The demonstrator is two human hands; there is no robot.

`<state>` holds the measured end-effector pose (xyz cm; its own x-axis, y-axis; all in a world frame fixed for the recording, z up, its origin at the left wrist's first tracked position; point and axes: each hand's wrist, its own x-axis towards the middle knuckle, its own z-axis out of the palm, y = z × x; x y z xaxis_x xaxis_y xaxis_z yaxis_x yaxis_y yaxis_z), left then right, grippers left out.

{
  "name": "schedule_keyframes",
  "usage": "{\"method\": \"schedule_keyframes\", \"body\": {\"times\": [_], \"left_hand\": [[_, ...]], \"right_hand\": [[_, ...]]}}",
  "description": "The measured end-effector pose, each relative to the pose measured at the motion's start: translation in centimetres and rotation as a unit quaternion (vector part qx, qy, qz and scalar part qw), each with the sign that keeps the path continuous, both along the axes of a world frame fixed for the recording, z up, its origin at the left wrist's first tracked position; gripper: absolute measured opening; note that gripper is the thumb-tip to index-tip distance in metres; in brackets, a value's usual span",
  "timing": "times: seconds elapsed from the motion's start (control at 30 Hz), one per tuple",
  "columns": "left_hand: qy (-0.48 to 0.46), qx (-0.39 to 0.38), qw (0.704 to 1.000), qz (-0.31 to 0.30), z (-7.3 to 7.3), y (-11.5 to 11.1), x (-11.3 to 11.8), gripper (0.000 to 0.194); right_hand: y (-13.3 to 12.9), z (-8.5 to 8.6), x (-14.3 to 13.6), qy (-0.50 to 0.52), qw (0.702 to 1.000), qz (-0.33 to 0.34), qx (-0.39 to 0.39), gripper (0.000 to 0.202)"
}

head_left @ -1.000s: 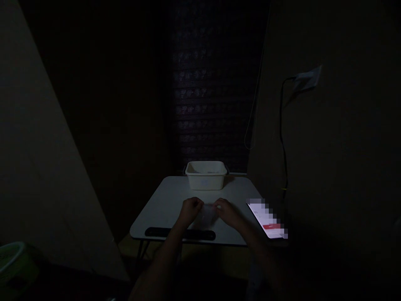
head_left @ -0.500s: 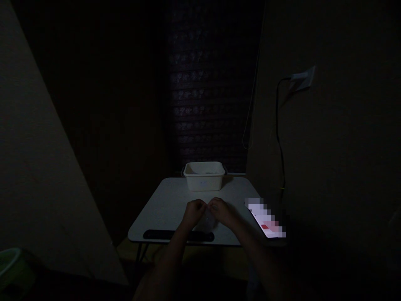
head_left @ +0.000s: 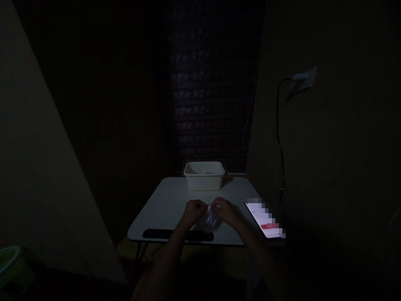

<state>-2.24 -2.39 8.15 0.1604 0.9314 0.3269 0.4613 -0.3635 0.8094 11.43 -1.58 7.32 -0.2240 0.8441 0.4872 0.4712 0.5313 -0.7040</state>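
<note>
Between my hands hangs a clear plastic bag (head_left: 211,219), its top edge pinched from both sides above the small folding table (head_left: 166,200). My left hand (head_left: 193,212) is closed on the bag's left upper edge. On the other side, my right hand (head_left: 224,210) grips the right upper edge with bent fingers. What the bag holds, if anything, is too dim to make out. Beyond my hands, a white plastic basin (head_left: 204,182) stands at the table's far edge, with something pale inside it.
A lit tablet or phone (head_left: 265,221) lies at the table's right edge. A dark ledge strip (head_left: 156,234) runs along the front edge. From a wall socket (head_left: 303,79) a black cable hangs down on the right. A green bin (head_left: 14,267) stands on the floor at left.
My right hand has shifted slightly right, so the hands are a little farther apart. More of the bag's top shows between them.
</note>
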Motion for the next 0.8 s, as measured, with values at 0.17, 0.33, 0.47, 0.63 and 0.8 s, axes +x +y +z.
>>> {"method": "schedule_keyframes", "body": {"times": [0.17, 0.33, 0.47, 0.63, 0.8], "left_hand": [[0.021, -0.005, 1.000, -0.001, -0.07, 0.17, 0.05, 0.022], [0.035, -0.007, 0.999, -0.008, -0.26, 0.32, -0.04, 0.019], [0.043, -0.010, 0.999, -0.009, -0.25, 0.32, 0.14, 0.019], [0.038, -0.022, 0.999, -0.014, -0.11, 0.20, 0.23, 0.023], [0.019, -0.040, 0.999, -0.023, -0.14, 0.03, 0.20, 0.020]], "right_hand": [[0.22, -0.18, -0.10, 0.002, 1.000, 0.010, 0.016, 0.014], [0.21, -0.08, -0.18, 0.016, 0.999, 0.028, 0.014, 0.011], [0.34, -0.17, -0.49, 0.040, 0.999, 0.020, 0.004, 0.011], [0.47, -0.40, -0.53, 0.037, 0.999, 0.017, 0.021, 0.013], [0.37, -0.33, -0.15, 0.036, 0.998, 0.003, 0.046, 0.011]]}}
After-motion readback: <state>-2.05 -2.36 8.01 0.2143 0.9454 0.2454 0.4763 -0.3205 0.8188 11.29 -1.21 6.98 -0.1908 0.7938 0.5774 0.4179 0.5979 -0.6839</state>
